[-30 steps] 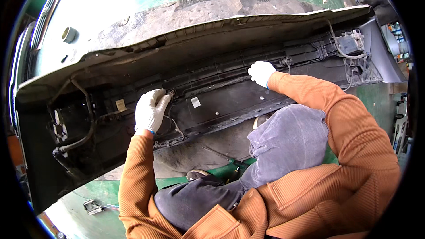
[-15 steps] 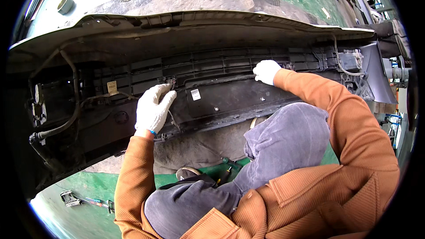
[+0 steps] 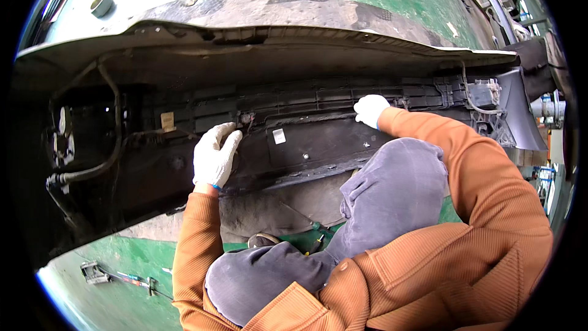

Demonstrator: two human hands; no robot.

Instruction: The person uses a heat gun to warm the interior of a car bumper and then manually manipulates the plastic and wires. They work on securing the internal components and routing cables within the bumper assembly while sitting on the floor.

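A large dark car bumper [image 3: 331, 141] lies across in front of me with its ribbed inner side showing. My left hand [image 3: 214, 156], in a white knit glove, is at its left middle, thumb and fingers apart. Just right of those fingertips is a small connector with wiring [image 3: 247, 117]. Farther right, my right hand [image 3: 370, 110], gloved the same, has its fingers curled down at the ribbed strip along the bumper's middle. What these fingers hold, if anything, is hidden. A white label [image 3: 279, 136] sits on the panel between my hands.
A thick hose [image 3: 115, 122] loops at the bumper's left end, and a cable [image 3: 465, 79] runs at its right end. Tools [image 3: 125, 277] lie on the green floor at lower left. A screwdriver [image 3: 315, 244] is by my foot. A round cup [image 3: 101, 5] stands beyond the bumper.
The view has shifted slightly, so the bumper appears a little lower and farther right. Both hands stay at about the same places on it. The thin wire below my left hand no longer shows clearly.
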